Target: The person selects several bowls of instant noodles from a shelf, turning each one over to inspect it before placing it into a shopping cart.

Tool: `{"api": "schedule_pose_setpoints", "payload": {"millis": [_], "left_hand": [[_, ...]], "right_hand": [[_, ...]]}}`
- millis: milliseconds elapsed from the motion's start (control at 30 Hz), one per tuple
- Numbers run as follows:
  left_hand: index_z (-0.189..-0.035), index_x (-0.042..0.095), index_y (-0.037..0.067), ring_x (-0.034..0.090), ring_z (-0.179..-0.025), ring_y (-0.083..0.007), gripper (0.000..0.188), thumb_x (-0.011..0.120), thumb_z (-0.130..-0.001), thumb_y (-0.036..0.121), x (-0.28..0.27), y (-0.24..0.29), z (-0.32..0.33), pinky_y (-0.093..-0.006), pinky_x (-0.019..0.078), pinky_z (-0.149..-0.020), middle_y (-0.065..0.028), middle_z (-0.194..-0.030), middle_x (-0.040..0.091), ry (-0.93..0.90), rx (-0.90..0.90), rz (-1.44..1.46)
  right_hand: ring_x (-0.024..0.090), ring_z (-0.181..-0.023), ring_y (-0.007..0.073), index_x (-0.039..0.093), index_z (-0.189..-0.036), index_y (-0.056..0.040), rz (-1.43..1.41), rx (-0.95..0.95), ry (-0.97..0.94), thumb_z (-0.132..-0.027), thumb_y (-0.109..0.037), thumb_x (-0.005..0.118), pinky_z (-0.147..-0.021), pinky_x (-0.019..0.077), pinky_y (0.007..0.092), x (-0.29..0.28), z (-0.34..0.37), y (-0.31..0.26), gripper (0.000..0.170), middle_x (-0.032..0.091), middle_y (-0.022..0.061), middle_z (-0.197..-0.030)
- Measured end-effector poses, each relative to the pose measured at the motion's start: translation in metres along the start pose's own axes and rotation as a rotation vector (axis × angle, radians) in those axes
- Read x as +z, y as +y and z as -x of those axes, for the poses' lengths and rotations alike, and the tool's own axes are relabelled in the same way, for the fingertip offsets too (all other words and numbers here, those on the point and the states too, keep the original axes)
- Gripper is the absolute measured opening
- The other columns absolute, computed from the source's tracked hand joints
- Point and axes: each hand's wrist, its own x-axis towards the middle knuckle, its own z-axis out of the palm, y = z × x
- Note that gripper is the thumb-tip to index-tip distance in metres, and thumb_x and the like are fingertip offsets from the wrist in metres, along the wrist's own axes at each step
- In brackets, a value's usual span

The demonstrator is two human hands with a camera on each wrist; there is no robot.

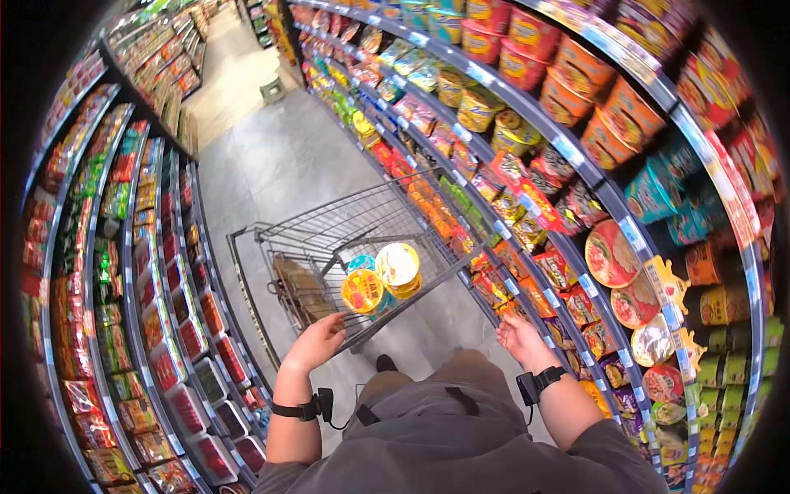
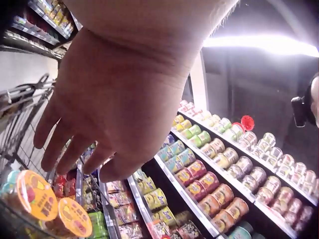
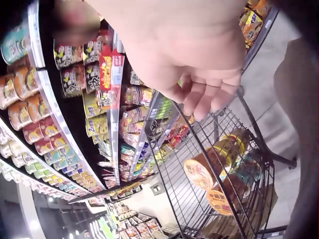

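A wire shopping cart [image 1: 329,216] stands in front of the person, holding several instant noodle tubs, among them an orange-lidded one [image 1: 362,291] and a white-lidded one [image 1: 398,264]. At the cart's near edge is the left hand [image 1: 317,342], empty, its fingers loosely extended; whether it touches the rim I cannot tell. The right hand [image 1: 524,341] hangs to the right of the cart with nothing in it, fingers loosely bent, near the shelf. The left wrist view shows the left hand [image 2: 109,104] with spread fingers, and the right wrist view the right hand [image 3: 199,69] with relaxed fingers.
Shelves of noodle tubs [image 1: 564,92] and packets line the right side, close to the right arm. Packaged goods [image 1: 107,313] fill shelves on the left. A grey floor aisle [image 1: 263,152] runs ahead between them. A brown bag or box [image 1: 300,288] shows at the cart's left side.
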Motion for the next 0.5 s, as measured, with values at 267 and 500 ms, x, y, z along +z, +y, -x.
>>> {"api": "schedule_pose_setpoints", "payload": {"millis": [267,500], "left_hand": [[-0.138,0.061,0.002,0.071,-0.108,-0.0348,0.046,0.065,-0.097,0.023,0.100,0.088,-0.058,-0.0404,0.0545,-0.094,-0.0224,-0.119,0.072,-0.095,0.084,-0.201],[-0.149,0.051,0.007,0.063,-0.126,-0.0385,0.060,0.063,-0.097,0.034,0.197,0.240,-0.100,-0.0437,0.0483,-0.108,-0.0275,-0.133,0.065,-0.348,0.148,-0.619]], "right_hand": [[0.068,-0.081,0.0219,0.065,-0.097,-0.0099,-0.059,-0.141,-0.093,-0.099,-0.016,0.066,-0.075,0.0539,0.0379,-0.137,0.067,-0.033,0.007,0.067,0.0065,-0.086],[0.069,-0.084,0.0224,0.062,-0.112,-0.0084,-0.139,-0.273,0.033,-0.099,-0.018,0.065,-0.078,0.0546,0.0383,-0.238,0.131,-0.062,0.016,0.068,0.0058,-0.091]]}}
